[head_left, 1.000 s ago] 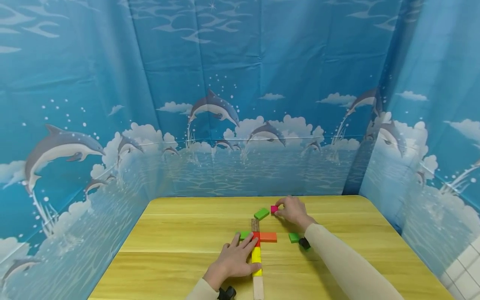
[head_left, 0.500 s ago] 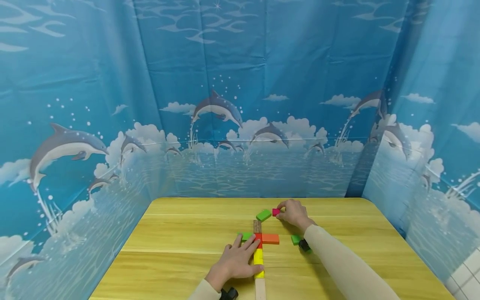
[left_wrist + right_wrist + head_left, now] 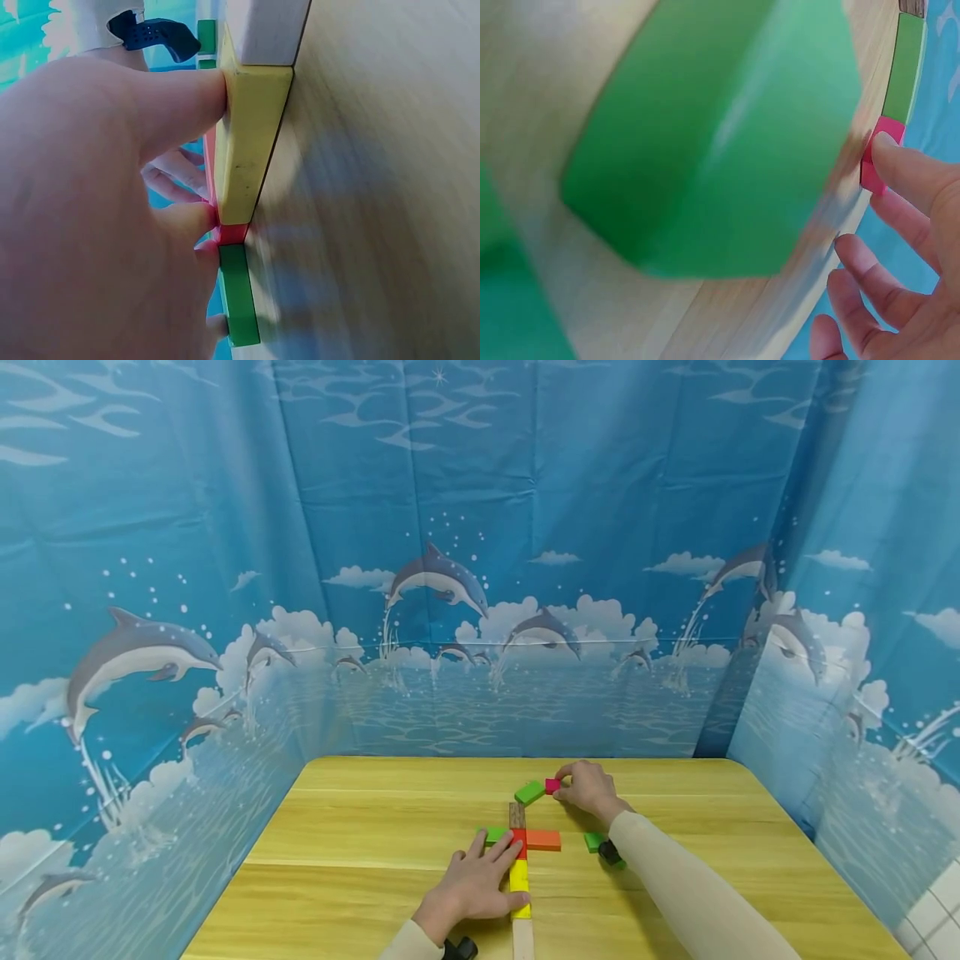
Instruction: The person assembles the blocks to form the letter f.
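My right hand (image 3: 588, 789) pinches a small pink block (image 3: 552, 786) between thumb and index finger at the far side of the table. Its other fingers are loosely bent. In the right wrist view the pink block meets the end of an angled green block (image 3: 906, 64). Spread over a row of blocks lies my left hand (image 3: 474, 883). Its thumb presses against the side of a yellow block (image 3: 259, 135), while fingertips rest over the red block (image 3: 519, 836) and a green block (image 3: 495, 835). An orange block (image 3: 543, 840) extends right from the red one.
The row continues with a brown block (image 3: 517, 815) at its far end and a pale wooden block (image 3: 522, 939) nearest me. Below the right wrist lies a loose green block (image 3: 593, 842), large in the right wrist view. A dolphin-print curtain (image 3: 480, 568) surrounds the wooden table (image 3: 337, 843).
The pink block, in my right hand, has come slightly left, and its small gap to the angled green block has closed. My left hand keeps its place on the row.
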A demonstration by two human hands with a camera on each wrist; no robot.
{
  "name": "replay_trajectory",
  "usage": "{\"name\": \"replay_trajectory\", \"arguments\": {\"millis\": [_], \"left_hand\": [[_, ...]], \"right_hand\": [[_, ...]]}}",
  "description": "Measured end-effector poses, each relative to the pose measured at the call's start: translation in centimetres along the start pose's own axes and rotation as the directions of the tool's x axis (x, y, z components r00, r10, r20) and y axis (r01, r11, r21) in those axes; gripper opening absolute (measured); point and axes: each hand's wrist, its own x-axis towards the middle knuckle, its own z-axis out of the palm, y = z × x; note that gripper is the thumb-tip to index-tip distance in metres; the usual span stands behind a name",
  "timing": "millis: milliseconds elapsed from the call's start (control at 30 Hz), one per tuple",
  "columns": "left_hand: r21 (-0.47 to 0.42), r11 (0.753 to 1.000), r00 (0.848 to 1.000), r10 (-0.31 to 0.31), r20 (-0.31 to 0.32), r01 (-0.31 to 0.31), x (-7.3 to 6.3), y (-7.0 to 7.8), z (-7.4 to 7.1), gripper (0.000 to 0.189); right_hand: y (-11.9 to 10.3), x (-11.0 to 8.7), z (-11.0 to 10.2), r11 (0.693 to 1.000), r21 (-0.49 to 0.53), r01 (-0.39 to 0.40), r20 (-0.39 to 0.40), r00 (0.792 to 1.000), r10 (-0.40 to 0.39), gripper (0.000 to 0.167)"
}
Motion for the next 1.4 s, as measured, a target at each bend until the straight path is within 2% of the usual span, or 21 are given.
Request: {"name": "replay_trajectory", "arguments": {"millis": [167, 367, 467, 667, 800, 1067, 1400], "left_hand": [[-0.035, 0.999, 1.0, 0.005, 0.005, -0.005, 0.1, -0.2, 0.2, 0.084], [-0.062, 0.998, 1.0, 0.009, 0.012, -0.008, -0.1, 0.0, -0.1, 0.083], [-0.069, 0.997, 1.0, 0.021, 0.003, -0.021, -0.3, 0.2, -0.4, 0.082], [-0.089, 0.994, 0.997, 0.055, -0.057, -0.06, -0.3, 0.3, -0.6, 0.077], [-0.107, 0.993, 0.996, 0.049, -0.077, -0.057, -0.3, 0.4, -0.9, 0.076], [-0.147, 0.988, 0.992, 0.03, -0.127, -0.048, 0.0, 0.4, -1.1, 0.071], [-0.113, 0.992, 0.981, 0.028, -0.189, -0.05, 0.8, 0.3, -0.7, 0.068]], "right_hand": [[0.2, -0.2, -0.5, 1.0, 0.021, 0.009, 0.008, 1.0, -0.009, 0.043], [-0.3, -1.0, -1.8, 0.998, 0.02, 0.063, -0.027, 0.998, -0.062, 0.041], [-0.8, -1.9, -2.5, 0.997, 0.015, 0.074, -0.044, 0.996, -0.074, 0.04], [-1.2, -4.3, -3.7, 0.995, 0.067, 0.078, -0.075, 0.995, -0.073, 0.038], [-1.0, -5.9, -4.0, 0.991, 0.102, 0.089, -0.087, 0.993, -0.08, 0.039], [0.3, -8.8, -3.6, 0.97, 0.245, 0.007, -0.036, 0.999, 0.002, 0.039], [1.5, -11.6, -3.0, 0.961, 0.276, -0.024, -0.014, 0.999, 0.029, 0.041]]}}
